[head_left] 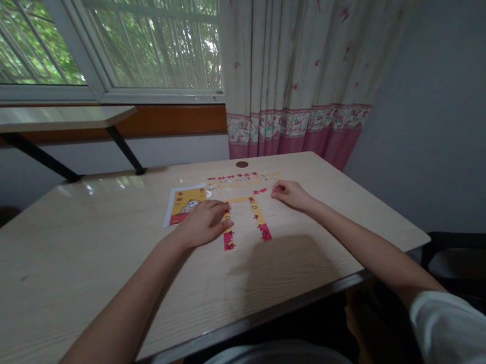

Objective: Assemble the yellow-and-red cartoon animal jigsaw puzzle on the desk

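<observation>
On the desk lies a partly joined jigsaw puzzle frame (264, 231), yellow at the top and red at the lower ends, with bare desk inside it. My left hand (206, 222) rests over the frame's left side, its fingers stretched out and the thumb apart, covering some pieces. To the right of the frame, my right hand (292, 194) has its fingertips pinched together; whatever is between them is too small to make out. Loose red puzzle pieces (260, 191) lie just left of those fingertips. A picture card (176, 206) with a yellow and red design is partly behind my left hand.
Rows of loose puzzle pieces (234, 180) lie farther back, near a round brown disc (242, 164) at the desk's (102, 272) far edge. A raised shelf (46, 115) on black supports stands back left. Beyond are a window and a curtain (292, 80); a black chair (470, 241) is at right.
</observation>
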